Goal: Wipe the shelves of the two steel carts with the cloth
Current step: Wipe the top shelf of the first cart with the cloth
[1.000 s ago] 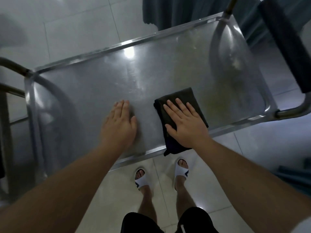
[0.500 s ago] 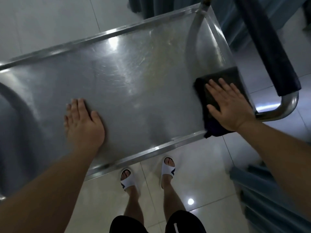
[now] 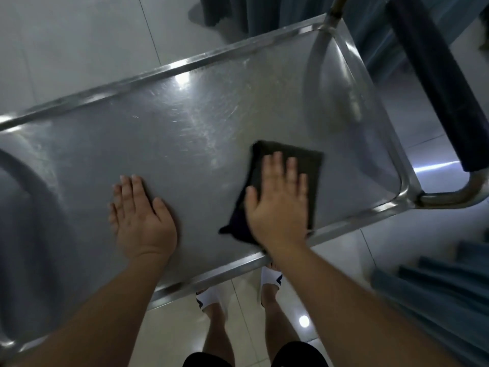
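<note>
The cart's top shelf is seen in silver-grey steel, streaked with pale scratches and white glare. The folded cloth is shown black. The handle grip is coloured dark navy. White slides with dark marks are worn over pale glossy tiles. Teal-blue curtains are visible.

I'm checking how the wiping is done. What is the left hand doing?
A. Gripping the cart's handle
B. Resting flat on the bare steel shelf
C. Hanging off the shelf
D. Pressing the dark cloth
B: the left hand lies flat on the bare steel cart shelf; the right hand presses the dark folded cloth.
</note>
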